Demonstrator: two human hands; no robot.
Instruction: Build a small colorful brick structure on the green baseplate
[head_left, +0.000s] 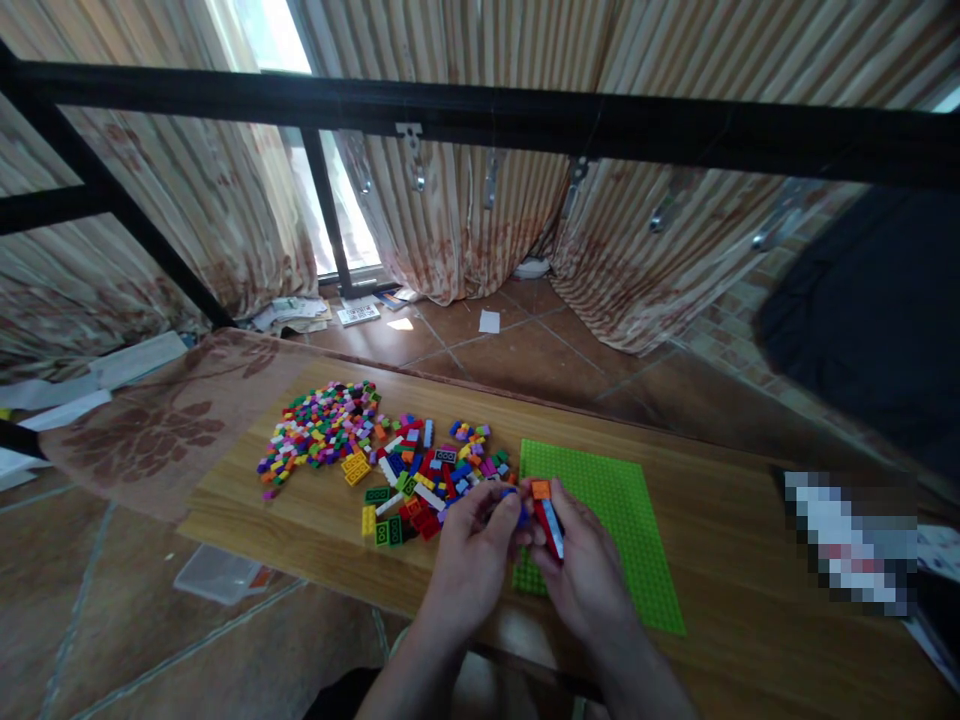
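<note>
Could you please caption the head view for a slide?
Left hand and right hand hold small bricks over a green baseplate, beside loose bricks.

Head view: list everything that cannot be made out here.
All in the head view:
- Blue brick: mostly hidden by the left hand fingers pinching it; shape unclear.
- Brick stack in the right hand: lower part covered by fingers.
- Green baseplate: near corner hidden behind both hands.
- Pixelated patch: contents blurred out.
- Small bricks: too small to count.
</note>
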